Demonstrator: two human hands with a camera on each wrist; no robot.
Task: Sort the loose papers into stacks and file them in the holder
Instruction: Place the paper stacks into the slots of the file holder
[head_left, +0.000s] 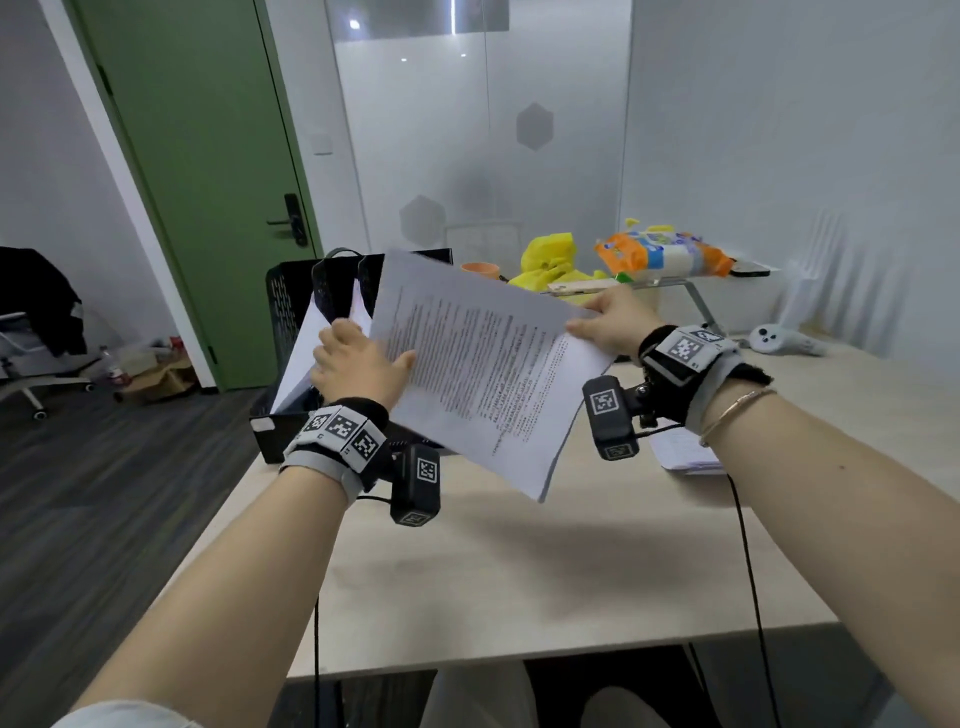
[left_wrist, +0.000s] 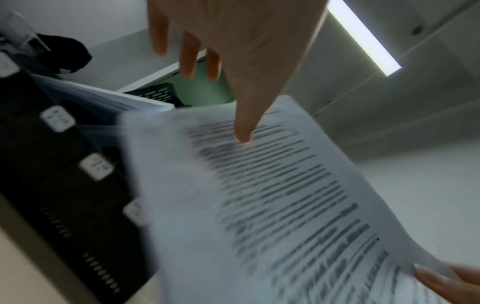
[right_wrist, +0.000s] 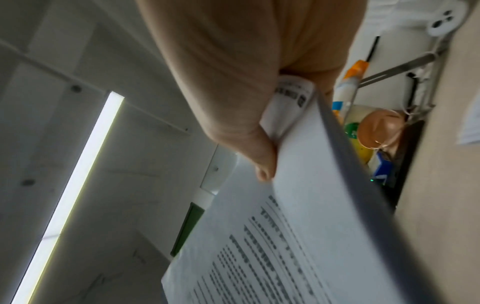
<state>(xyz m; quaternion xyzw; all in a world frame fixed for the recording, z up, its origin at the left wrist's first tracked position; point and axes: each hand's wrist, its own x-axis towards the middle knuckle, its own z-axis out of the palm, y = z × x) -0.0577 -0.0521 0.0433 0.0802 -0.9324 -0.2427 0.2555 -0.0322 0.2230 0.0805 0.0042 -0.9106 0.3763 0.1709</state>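
A stack of printed papers (head_left: 483, 374) hangs tilted in the air over the table's far left part. My right hand (head_left: 602, 322) pinches its far right corner, thumb on top; the right wrist view shows the corner curled in that grip (right_wrist: 291, 98). My left hand (head_left: 358, 358) is at the stack's left edge with only the thumb laid on the printed face (left_wrist: 244, 137); its fingers (left_wrist: 189, 61) stretch out free towards the holder. The black mesh file holder (head_left: 280, 312) stands just behind, with white sheets (head_left: 301, 353) leaning in its slots and labelled dividers (left_wrist: 96, 166).
A second small pile of papers (head_left: 685, 452) lies on the wooden table (head_left: 519, 571) under my right wrist. At the back are an orange cup (head_left: 480, 270), a yellow bag (head_left: 550, 254), an orange packet (head_left: 665, 254) on a riser and a white plush toy (head_left: 779, 338).
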